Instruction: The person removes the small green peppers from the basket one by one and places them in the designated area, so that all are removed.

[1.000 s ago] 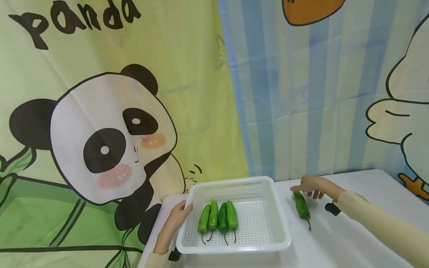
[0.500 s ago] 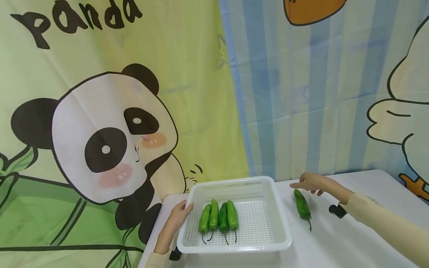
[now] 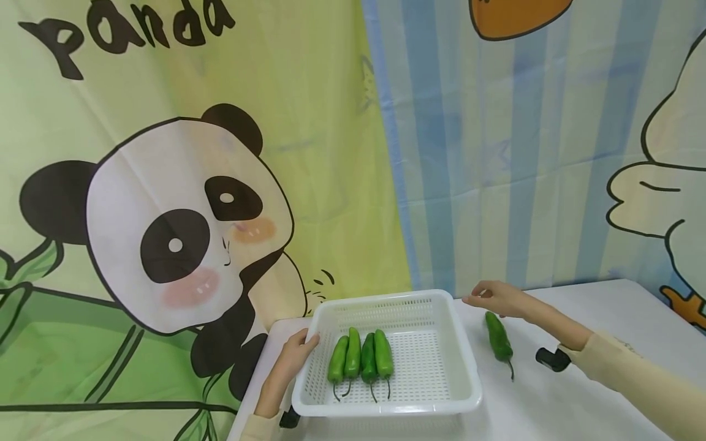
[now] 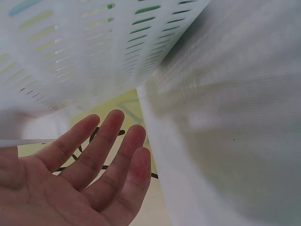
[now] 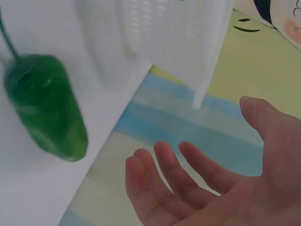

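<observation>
A white perforated basket [image 3: 386,409] holds several green peppers [image 3: 368,358] lying side by side in its left half. At its left rim, my left hand [image 3: 291,361] has the thumb over the edge; in the left wrist view, the fingers of that hand [image 4: 94,174] stay outside the basket wall [image 4: 94,56], slightly bent. Another green pepper [image 3: 499,338] lies on the table right of the basket. Just beyond its tip, my right hand [image 3: 502,299] hovers empty, fingers pointing toward the basket. The right wrist view has this pepper [image 5: 47,106] apart from the loosely bent right hand [image 5: 211,188].
The white table [image 3: 584,306] reaches back to hanging cloths. A yellow-green cloth [image 3: 331,153] with a panda drawing is on the left, a blue striped one [image 3: 474,153] on the right. A small black device [image 3: 553,360] is at the right wrist.
My right hand has moved from the tip of the lone pepper, left and slightly back toward the basket's rim. The pepper stays on the table, and my left hand keeps its place.
</observation>
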`<state>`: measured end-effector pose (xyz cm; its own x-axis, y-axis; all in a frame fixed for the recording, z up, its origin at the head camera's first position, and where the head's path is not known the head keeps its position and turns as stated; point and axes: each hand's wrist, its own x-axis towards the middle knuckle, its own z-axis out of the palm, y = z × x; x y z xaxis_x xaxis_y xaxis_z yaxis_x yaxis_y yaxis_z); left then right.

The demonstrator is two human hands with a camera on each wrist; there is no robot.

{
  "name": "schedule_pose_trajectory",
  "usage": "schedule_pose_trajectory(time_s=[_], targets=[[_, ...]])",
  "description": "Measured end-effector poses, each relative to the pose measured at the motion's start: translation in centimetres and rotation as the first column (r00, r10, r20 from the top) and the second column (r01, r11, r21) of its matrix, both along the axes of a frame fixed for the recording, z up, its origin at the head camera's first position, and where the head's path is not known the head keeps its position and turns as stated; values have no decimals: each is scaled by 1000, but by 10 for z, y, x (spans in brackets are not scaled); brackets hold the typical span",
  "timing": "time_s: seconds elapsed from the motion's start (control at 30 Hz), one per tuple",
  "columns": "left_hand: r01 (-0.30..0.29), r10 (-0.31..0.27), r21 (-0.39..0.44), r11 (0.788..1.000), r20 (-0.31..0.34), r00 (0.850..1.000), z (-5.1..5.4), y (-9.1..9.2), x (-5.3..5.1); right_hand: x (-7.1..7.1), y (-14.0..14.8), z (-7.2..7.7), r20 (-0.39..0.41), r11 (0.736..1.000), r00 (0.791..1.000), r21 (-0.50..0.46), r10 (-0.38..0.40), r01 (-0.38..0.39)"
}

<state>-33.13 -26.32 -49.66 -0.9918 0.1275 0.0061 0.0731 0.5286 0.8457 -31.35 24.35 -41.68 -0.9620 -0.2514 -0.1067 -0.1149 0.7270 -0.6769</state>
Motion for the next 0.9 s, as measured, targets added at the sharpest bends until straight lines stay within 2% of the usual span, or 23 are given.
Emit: schedule_pose_trajectory(time_s=[0.13,0.43,0.67,0.9], targets=[[1,-1,-3,1000,0,1000,-1,0,0,5,-15,9,-63,1000,998,9,16,-16],[1,-1,-1,1000,2,1000,0,1,1,11,-47,18,-186,996,980,-39,69,-78],[-6,6,6,1000,8,1000,1,1,2,13,-76,31,-190,987,973,-63,132,-147],[-16,16,2,1000,15,1000,0,1,1,10,-102,37,-128,977,977,-100,173,-187]])
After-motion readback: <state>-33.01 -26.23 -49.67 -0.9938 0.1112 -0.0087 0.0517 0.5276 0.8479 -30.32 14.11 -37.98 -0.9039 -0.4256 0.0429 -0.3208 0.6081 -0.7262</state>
